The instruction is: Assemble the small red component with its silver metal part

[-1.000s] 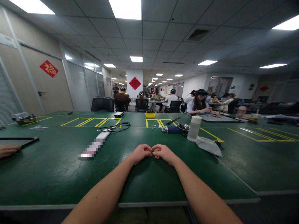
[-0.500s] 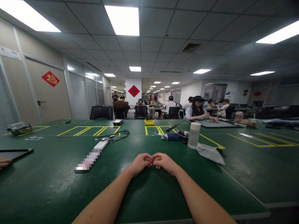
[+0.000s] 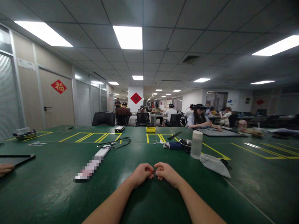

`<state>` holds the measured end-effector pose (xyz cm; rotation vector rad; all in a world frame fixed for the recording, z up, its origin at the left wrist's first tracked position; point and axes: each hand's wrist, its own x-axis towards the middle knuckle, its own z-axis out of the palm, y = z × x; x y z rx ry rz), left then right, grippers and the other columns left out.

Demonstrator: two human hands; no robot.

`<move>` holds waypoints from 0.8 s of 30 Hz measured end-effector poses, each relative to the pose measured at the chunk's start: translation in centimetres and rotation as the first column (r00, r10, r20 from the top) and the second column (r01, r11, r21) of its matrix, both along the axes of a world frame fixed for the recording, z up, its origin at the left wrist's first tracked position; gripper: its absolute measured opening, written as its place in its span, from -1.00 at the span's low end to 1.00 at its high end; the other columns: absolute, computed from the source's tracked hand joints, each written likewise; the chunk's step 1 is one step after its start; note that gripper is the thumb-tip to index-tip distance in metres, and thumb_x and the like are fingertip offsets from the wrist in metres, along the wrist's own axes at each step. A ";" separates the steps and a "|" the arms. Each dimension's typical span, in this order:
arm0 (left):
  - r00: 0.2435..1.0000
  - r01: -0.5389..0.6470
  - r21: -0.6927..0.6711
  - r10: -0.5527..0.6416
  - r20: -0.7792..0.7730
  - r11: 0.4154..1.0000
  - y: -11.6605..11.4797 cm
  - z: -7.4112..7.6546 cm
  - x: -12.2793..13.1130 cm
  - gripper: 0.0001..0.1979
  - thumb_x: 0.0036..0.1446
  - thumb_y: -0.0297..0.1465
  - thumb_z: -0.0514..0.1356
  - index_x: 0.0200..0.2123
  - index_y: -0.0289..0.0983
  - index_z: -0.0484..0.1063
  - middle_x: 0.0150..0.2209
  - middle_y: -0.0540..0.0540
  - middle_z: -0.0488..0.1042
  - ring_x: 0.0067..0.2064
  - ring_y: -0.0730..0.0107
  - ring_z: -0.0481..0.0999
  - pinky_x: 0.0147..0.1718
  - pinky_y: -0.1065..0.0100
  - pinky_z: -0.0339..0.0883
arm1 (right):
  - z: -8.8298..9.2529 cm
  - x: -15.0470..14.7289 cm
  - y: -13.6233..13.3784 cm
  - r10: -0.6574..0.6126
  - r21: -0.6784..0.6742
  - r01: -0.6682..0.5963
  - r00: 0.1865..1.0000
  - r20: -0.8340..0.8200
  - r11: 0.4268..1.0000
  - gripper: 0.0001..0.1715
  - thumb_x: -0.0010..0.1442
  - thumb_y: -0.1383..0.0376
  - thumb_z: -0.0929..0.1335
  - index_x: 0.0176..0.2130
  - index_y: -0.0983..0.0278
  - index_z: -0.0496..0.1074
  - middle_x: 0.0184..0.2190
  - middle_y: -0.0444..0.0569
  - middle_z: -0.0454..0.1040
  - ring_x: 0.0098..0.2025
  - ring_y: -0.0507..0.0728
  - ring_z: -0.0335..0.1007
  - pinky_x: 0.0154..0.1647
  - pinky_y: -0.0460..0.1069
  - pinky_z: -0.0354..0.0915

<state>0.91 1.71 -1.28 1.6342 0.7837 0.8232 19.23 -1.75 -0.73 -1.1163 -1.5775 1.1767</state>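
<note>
Close together above the green table (image 3: 130, 203), my two hands meet almost fingertip to fingertip. My left hand (image 3: 142, 175) pinches a tiny orange-red piece (image 3: 151, 171), mostly hidden by the fingers and too small to name. The fingers of my right hand (image 3: 167, 175) curl into a pinch just beside it. A small pale speck shows at those right fingertips, but I cannot make out what it is. A narrow gap separates the hands.
A frosted bottle (image 3: 196, 144), a grey pouch (image 3: 215, 165) and a metal bowl (image 3: 186, 145) stand right of centre. To the left lie a white power strip (image 3: 102, 151) and a black cable (image 3: 126, 141). Another person's hand (image 3: 6, 169) rests at the left edge.
The view has tilted up, so the table and hands sit lower in the picture. My hands have drawn slightly apart, the orange-red piece staying at the left fingertips.
</note>
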 end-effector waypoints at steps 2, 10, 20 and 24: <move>1.000 0.010 0.028 -0.009 -0.006 1.000 0.1 -0.1 0.0 -0.75 -0.18 -0.61 0.07 -0.36 -0.36 0.42 -0.51 -0.03 0.50 -0.47 0.44 0.45 -0.44 0.42 0.25 | 0.1 -0.1 -0.1 -0.011 0.009 0.010 1.000 0.008 1.000 -0.57 -0.08 0.39 0.37 -0.14 0.35 0.34 -0.48 -0.14 0.42 -0.54 -0.01 0.33 -0.50 -0.08 0.23; 1.000 0.021 0.038 -0.021 -0.009 0.999 0.0 -0.1 -0.2 -0.76 -0.15 -0.55 0.11 -0.33 -0.37 0.45 -0.50 -0.03 0.50 -0.45 0.44 0.44 -0.40 0.41 0.28 | 0.7 -0.2 -0.7 -0.014 -0.007 0.014 1.000 -0.007 1.000 -0.57 -0.09 0.38 0.38 -0.14 0.35 0.34 -0.49 -0.16 0.41 -0.54 -0.02 0.31 -0.47 -0.08 0.24; 0.999 0.043 0.036 -0.042 -0.028 0.998 -0.4 0.2 -0.6 -0.83 -0.17 -0.53 0.17 -0.39 -0.35 0.44 -0.49 -0.02 0.50 -0.44 0.45 0.45 -0.39 0.42 0.28 | 0.4 -0.2 -0.5 -0.032 -0.018 0.032 0.999 -0.017 0.999 -0.67 -0.06 0.39 0.34 -0.20 0.35 0.39 -0.51 -0.15 0.42 -0.52 0.00 0.39 -0.48 -0.09 0.30; 0.999 0.040 0.061 -0.038 -0.031 0.997 -0.7 0.4 -0.6 -0.80 -0.14 -0.51 0.16 -0.35 -0.36 0.45 -0.49 -0.04 0.51 -0.45 0.45 0.44 -0.40 0.42 0.28 | 0.4 -0.1 -0.4 -0.016 -0.028 0.017 1.000 0.021 0.999 -0.74 -0.07 0.40 0.31 -0.28 0.35 0.42 -0.55 -0.13 0.44 -0.54 -0.02 0.37 -0.48 -0.10 0.30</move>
